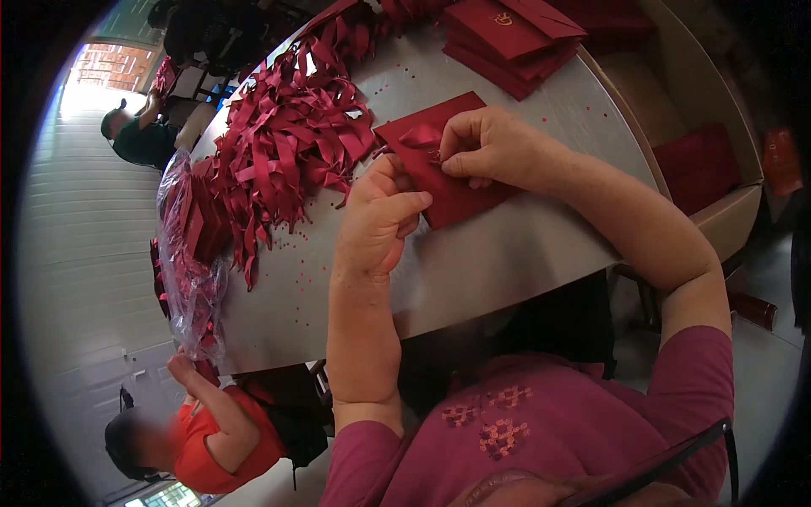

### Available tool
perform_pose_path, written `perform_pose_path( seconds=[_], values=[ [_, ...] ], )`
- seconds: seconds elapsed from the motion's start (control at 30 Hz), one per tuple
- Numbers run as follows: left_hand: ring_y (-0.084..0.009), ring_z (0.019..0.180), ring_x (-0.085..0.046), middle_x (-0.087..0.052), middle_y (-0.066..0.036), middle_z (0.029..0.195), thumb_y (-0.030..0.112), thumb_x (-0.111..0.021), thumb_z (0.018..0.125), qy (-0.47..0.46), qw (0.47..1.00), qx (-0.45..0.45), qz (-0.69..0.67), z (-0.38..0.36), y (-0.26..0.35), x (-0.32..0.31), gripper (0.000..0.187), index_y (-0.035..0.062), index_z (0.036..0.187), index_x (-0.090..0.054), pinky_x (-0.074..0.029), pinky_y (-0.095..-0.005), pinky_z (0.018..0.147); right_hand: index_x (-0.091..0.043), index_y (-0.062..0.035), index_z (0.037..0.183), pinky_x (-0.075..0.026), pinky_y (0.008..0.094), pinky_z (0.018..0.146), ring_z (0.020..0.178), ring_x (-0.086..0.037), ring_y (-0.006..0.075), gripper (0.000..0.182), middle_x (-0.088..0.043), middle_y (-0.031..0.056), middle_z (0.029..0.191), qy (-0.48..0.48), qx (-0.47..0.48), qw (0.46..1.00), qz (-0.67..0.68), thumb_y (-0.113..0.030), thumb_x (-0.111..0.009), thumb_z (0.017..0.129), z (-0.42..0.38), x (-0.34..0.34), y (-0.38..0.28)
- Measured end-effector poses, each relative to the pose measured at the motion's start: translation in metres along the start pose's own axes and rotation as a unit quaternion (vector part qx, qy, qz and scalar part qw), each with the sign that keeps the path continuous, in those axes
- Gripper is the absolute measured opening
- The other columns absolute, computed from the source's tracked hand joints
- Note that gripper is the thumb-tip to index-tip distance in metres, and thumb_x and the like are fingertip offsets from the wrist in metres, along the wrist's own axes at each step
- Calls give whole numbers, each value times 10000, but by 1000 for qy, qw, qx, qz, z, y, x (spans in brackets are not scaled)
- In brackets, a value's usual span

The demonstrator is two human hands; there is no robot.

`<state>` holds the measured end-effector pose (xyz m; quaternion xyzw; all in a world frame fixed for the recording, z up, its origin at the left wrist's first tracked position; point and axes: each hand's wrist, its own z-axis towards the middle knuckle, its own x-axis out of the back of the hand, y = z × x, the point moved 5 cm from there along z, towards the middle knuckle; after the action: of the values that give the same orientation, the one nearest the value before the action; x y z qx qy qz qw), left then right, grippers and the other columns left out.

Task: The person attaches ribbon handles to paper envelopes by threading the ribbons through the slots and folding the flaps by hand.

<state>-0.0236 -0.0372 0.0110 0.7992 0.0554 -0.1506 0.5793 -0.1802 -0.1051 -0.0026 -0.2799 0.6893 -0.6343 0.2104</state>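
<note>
We see the right hand (486, 148) clenched down on a dark red envelope (448, 182), fingertips pinching at the small red bow (420, 135) on its face, which seems to hold the bow in place while the flat envelope is pressed to the table (507, 253). The left hand (380, 220) grips the envelope's near-left edge between thumb and curled fingers, apparently steadying it so it cannot slide. That envelope lies near the middle of the table, a little back from its near edge.

Counting outward: two hands of the person, one envelope in work, one bow on it. Just beside it toward the left edge sprawls one loose heap of red ribbons (283, 127), too many and too tangled to count. At the left edge sits one clear plastic bag (190, 279) of red pieces. At the far edge rests one stack of red envelopes (511, 38); their number cannot be told. Tiny red specks dot the tabletop. Two other people sit beyond the left edge.
</note>
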Motion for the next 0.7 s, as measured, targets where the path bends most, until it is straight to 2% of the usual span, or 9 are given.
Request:
perform_pose_path(
  seconds=[0.07,0.2,0.27,0.33,0.4,0.47,0.5,0.57,0.7],
  values=[
    [-33,639,-499,-625,-40,963,-65,-611,737,-4,1000,-7,-1,1,-2,-4,436,30,1150,-510,-307,-163,485,-647,-17,865,-515,240,560,603,-597,93,102,-637,34,740,-6,-7,1000,4,-101,-686,822,0,0,0],
    [-40,679,-523,-623,-49,979,-51,-619,759,43,995,-81,33,2,0,-6,404,20,1136,-488,-340,-167,507,-643,-13,859,-515,240,562,612,-599,91,105,-638,35,739,-8,4,1000,25,-102,-685,824,1,0,1],
    [-41,683,-527,-622,-48,970,-45,-622,771,64,992,-99,51,4,-1,-4,391,18,1130,-480,-353,-168,516,-646,-18,864,-513,235,562,616,-597,88,89,-639,29,742,4,36,999,16,-95,-672,827,2,-1,-1],
    [-43,615,-518,-608,-22,860,-24,-640,802,123,984,-96,90,6,-3,4,306,23,1070,-499,-361,-180,485,-651,-18,865,-509,239,574,632,-599,88,79,-638,25,742,9,50,998,23,-77,-667,816,-2,-2,-5],
    [-49,568,-505,-589,-10,799,-7,-645,815,125,988,-77,56,8,-7,11,258,29,1036,-517,-355,-187,459,-657,-18,865,-505,242,586,647,-601,88,74,-638,20,742,12,63,998,28,-60,-662,804,-3,-2,-6],
    [-55,522,-492,-569,2,738,9,-651,828,125,990,-60,22,9,-11,14,211,36,1002,-535,-349,-193,434,-668,-6,859,-502,266,621,682,-610,101,94,-645,40,739,15,164,985,-41,-29,-649,770,-4,-3,-10],
    [-62,492,-477,-553,6,708,20,-651,836,139,989,-55,8,9,-13,15,169,39,965,-544,-343,-202,413,-668,-6,859,-502,266,621,682,-610,101,94,-645,40,739,14,164,985,-43,-29,-649,770,-5,-4,-11],
    [-68,461,-462,-537,10,677,31,-650,844,152,987,-51,-6,10,-15,16,129,42,929,-554,-338,-211,393,-673,-1,873,-504,274,650,734,-630,142,113,-652,53,803,12,222,961,-165,17,-680,762,-11,-9,-18],
    [-62,497,-483,-564,22,685,23,-654,848,134,988,-78,-6,8,-13,13,112,55,927,-581,-359,-222,418,-682,-4,872,-499,305,656,737,-637,210,129,-643,100,800,31,270,941,-204,14,-680,744,-14,-12,-23]
  ],
)
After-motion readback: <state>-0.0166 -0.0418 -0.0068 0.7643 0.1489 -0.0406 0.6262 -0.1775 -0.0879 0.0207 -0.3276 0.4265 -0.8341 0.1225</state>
